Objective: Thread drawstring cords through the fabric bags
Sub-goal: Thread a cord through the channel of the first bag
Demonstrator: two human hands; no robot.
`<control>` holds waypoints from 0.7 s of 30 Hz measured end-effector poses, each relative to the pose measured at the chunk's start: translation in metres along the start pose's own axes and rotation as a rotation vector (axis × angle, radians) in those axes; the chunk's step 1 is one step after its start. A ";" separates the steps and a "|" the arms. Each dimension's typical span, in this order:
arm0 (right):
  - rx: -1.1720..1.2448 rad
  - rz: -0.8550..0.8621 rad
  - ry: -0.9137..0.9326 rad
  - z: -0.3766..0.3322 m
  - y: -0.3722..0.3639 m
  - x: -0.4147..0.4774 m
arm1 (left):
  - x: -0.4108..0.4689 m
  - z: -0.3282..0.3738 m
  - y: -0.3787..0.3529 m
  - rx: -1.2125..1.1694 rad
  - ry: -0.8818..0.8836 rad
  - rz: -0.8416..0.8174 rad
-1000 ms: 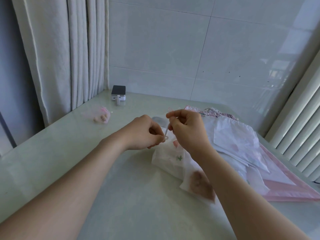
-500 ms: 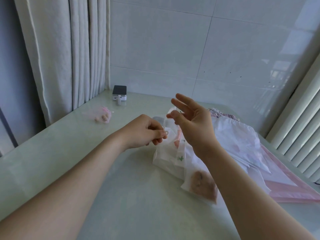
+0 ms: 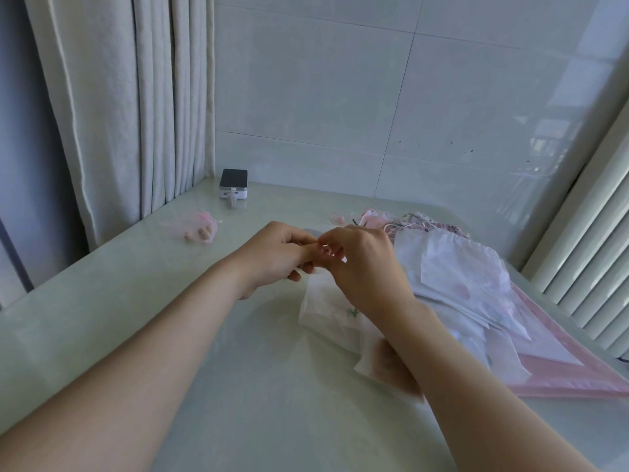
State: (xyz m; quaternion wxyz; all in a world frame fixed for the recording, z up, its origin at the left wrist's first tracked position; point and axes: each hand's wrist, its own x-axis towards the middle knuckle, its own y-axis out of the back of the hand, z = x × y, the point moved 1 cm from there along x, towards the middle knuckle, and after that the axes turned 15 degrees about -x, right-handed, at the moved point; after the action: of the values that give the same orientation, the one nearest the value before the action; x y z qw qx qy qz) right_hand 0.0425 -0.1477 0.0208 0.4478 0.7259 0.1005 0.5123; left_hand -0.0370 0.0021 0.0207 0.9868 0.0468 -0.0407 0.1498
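Observation:
A sheer white fabric bag [image 3: 326,308] with small printed motifs lies on the pale green table [image 3: 238,386], its top edge lifted between my hands. My left hand [image 3: 275,257] pinches the bag's top hem with curled fingers. Touching it from the right, my right hand [image 3: 360,264] pinches a thin white drawstring cord [image 3: 326,249] at the same hem. Most of the cord is hidden by my fingers. To the right lies a pile of more white and pink bags [image 3: 469,277].
A small filled pink mesh pouch [image 3: 200,226] lies at the left near the curtain [image 3: 129,107]. A small white box with a dark top [image 3: 233,184] stands at the back by the tiled wall. A pink sheet [image 3: 578,376] lies under the pile, with a white radiator to the right.
My right hand, raised with spread fingers half a second ago, has come back down and closed onto the cord at the bag's hem. My left hand has kept its hold.

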 end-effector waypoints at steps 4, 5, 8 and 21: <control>-0.122 0.007 0.012 0.001 -0.004 0.002 | -0.001 0.003 -0.008 -0.086 0.025 0.003; -0.153 -0.009 0.033 0.001 -0.004 0.002 | -0.001 0.003 -0.009 -0.105 0.035 0.000; -0.227 -0.072 0.098 0.001 -0.004 0.004 | -0.001 0.004 -0.009 -0.172 0.081 -0.009; 0.219 -0.141 -0.318 0.002 0.008 0.005 | 0.002 0.002 -0.004 0.048 -0.243 0.276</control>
State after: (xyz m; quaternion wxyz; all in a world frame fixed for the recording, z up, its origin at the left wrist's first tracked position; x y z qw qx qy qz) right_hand 0.0441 -0.1500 0.0300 0.4111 0.8332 0.1341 0.3446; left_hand -0.0337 -0.0010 0.0222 0.9433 0.0819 -0.1619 0.2780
